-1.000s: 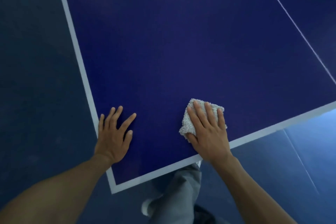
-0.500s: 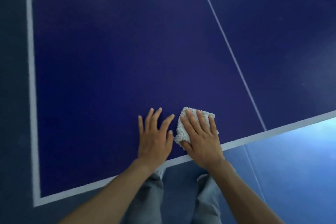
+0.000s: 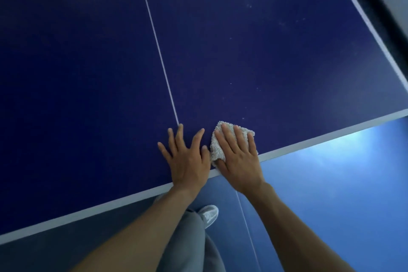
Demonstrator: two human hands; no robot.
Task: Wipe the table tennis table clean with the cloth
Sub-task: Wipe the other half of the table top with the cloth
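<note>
The dark blue table tennis table (image 3: 265, 55) fills most of the view, with a thin white centre line (image 3: 159, 55) and a white near edge (image 3: 320, 139). A folded white cloth (image 3: 217, 149) lies on the table by the near edge, just right of the centre line. My right hand (image 3: 239, 157) lies flat on the cloth with straight fingers, pressing it down and covering most of it. My left hand (image 3: 186, 158) rests flat on the bare table right beside it, fingers spread, over the end of the centre line. Small pale specks dot the table's right half.
Beyond the near edge lies a lighter blue floor (image 3: 342, 194) with a bright glare patch. My grey trouser leg (image 3: 189, 240) and a pale shoe (image 3: 208, 214) show below the edge. The table's right edge (image 3: 362, 20) runs along a dark strip at the upper right.
Both hands and the cloth have shifted right along the near edge, from the left corner to the centre line. My left hand has closed up beside my right hand.
</note>
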